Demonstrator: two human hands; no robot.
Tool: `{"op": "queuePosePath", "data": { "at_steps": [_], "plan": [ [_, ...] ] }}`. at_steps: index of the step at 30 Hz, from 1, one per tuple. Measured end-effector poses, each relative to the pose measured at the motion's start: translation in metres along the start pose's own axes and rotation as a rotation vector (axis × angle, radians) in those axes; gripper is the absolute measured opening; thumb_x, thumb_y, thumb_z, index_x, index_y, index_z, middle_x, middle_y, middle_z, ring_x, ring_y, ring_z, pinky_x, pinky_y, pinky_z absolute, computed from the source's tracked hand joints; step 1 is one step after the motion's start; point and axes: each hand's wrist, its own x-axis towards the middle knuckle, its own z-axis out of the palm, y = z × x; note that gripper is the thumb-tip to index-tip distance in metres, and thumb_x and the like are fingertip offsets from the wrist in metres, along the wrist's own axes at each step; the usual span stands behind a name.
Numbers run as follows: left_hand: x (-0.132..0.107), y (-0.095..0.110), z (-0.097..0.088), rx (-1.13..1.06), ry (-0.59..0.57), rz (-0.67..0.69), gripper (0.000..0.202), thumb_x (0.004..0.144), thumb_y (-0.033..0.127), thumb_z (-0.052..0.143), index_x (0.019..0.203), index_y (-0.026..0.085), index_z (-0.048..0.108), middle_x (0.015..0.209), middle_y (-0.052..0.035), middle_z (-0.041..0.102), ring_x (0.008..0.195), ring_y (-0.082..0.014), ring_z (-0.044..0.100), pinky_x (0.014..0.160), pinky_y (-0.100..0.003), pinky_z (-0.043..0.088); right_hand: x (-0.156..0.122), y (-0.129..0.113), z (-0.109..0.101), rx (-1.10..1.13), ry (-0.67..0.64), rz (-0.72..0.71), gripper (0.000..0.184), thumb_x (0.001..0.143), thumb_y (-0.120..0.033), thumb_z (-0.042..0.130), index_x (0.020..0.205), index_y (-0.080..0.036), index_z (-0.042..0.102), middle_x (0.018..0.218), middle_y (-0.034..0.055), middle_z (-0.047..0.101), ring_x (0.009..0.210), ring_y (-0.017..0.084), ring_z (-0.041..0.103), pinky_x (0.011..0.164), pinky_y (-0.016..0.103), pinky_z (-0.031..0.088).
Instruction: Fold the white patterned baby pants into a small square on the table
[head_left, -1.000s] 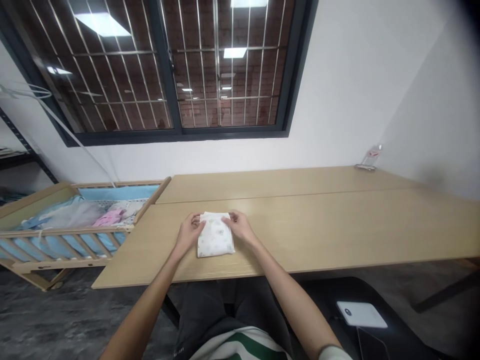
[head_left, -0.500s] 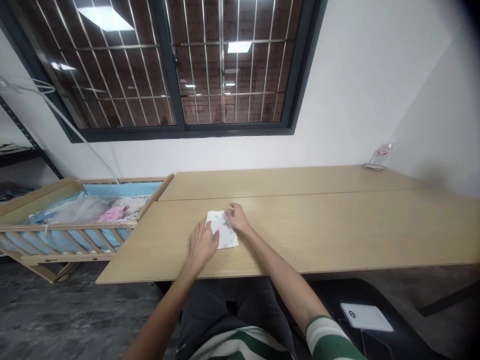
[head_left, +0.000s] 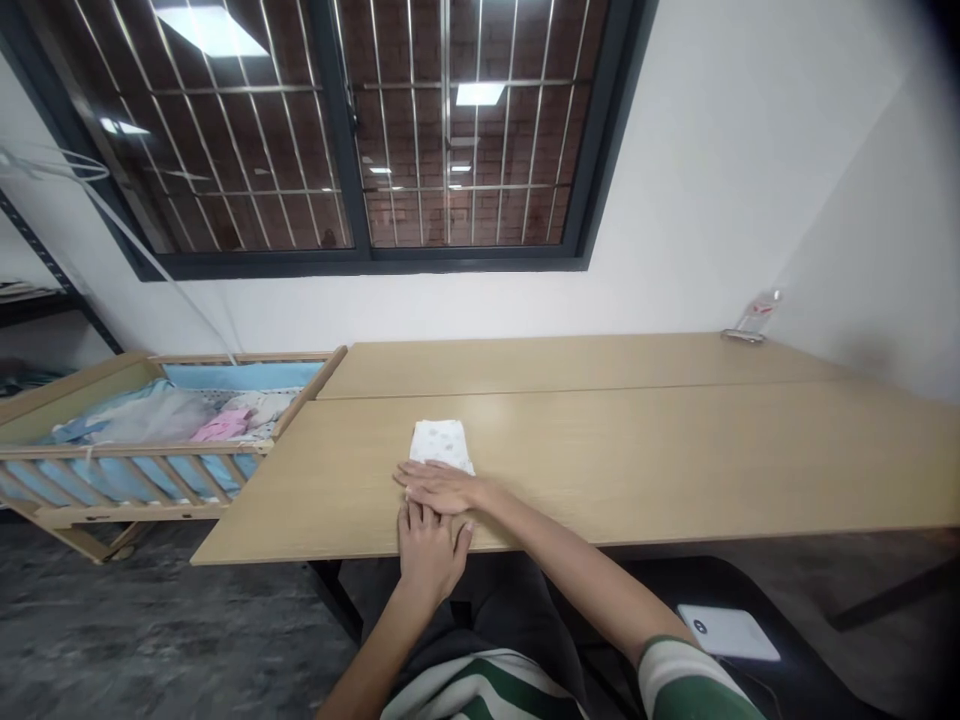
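Note:
A small folded white cloth with a faint print [head_left: 441, 443] lies on the light wooden table [head_left: 637, 450], near its front left part. My right hand [head_left: 439, 487] lies flat across the cloth's near edge, fingers stretched out and pointing left. Just below it, my left hand [head_left: 429, 542] rests flat at the table's front edge, fingers pointing up under the right hand. Neither hand grips anything.
A wooden baby crib [head_left: 150, 440] with blue lining and small clothes stands against the table's left end. A white device with a cable [head_left: 727, 632] lies on a dark seat at the lower right. A small clear stand [head_left: 750, 320] sits at the far right corner.
Both hands have slid back toward me along the cloth. The right hand went from its far edge to its near edge; the left dropped to the table's front edge.

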Motion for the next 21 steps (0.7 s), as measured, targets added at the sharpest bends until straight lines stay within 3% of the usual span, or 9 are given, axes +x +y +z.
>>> {"op": "queuePosePath", "data": {
  "at_steps": [5, 10, 16, 19, 21],
  "plan": [
    [-0.001, -0.001, 0.002, -0.001, 0.022, 0.003, 0.056, 0.096, 0.047, 0.052, 0.145, 0.021, 0.054, 0.152, -0.0195, 0.049, 0.142, -0.0465, 0.038, 0.107, -0.065, 0.038, 0.017, 0.049, -0.019, -0.116, 0.111, 0.101, 0.057, 0.105, -0.052, 0.037, 0.156, -0.028, 0.039, 0.166, 0.0044, 0.025, 0.156, 0.023, 0.016, 0.127, 0.046, 0.009],
    [0.000, -0.001, 0.001, 0.026, 0.015, -0.001, 0.059, 0.096, 0.048, 0.051, 0.148, 0.021, 0.051, 0.153, -0.0204, 0.047, 0.142, -0.0463, 0.038, 0.108, -0.064, 0.038, 0.031, 0.078, -0.033, -0.204, 0.160, 0.150, 0.060, 0.105, -0.050, 0.033, 0.159, -0.024, 0.033, 0.168, 0.0071, 0.022, 0.156, 0.023, 0.015, 0.127, 0.045, 0.007],
    [-0.001, 0.000, 0.002, 0.026, 0.010, 0.012, 0.060, 0.096, 0.048, 0.051, 0.148, 0.018, 0.050, 0.154, -0.0234, 0.045, 0.142, -0.0476, 0.037, 0.108, -0.064, 0.038, 0.034, 0.082, -0.034, -0.217, 0.214, 0.182, 0.062, 0.106, -0.049, 0.030, 0.160, -0.018, 0.029, 0.168, 0.0107, 0.022, 0.157, 0.024, 0.013, 0.127, 0.045, 0.002],
    [0.002, -0.010, 0.004, 0.020, 0.017, 0.036, 0.056, 0.096, 0.045, 0.053, 0.146, 0.019, 0.053, 0.151, -0.0222, 0.049, 0.138, -0.0451, 0.044, 0.104, -0.061, 0.042, 0.024, 0.074, -0.033, -0.167, 0.347, 0.212, 0.064, 0.104, -0.046, 0.035, 0.159, -0.014, 0.030, 0.168, 0.0144, 0.021, 0.157, 0.026, 0.013, 0.126, 0.047, 0.007],
    [0.009, -0.027, 0.003, -0.018, -0.004, 0.065, 0.049, 0.097, 0.039, 0.052, 0.140, 0.019, 0.057, 0.144, -0.0204, 0.057, 0.130, -0.0399, 0.053, 0.102, -0.057, 0.046, 0.011, 0.067, -0.034, -0.115, 0.473, 0.240, 0.061, 0.102, -0.043, 0.044, 0.155, -0.015, 0.038, 0.166, 0.0159, 0.025, 0.155, 0.028, 0.018, 0.125, 0.049, 0.015]
  ]
}}
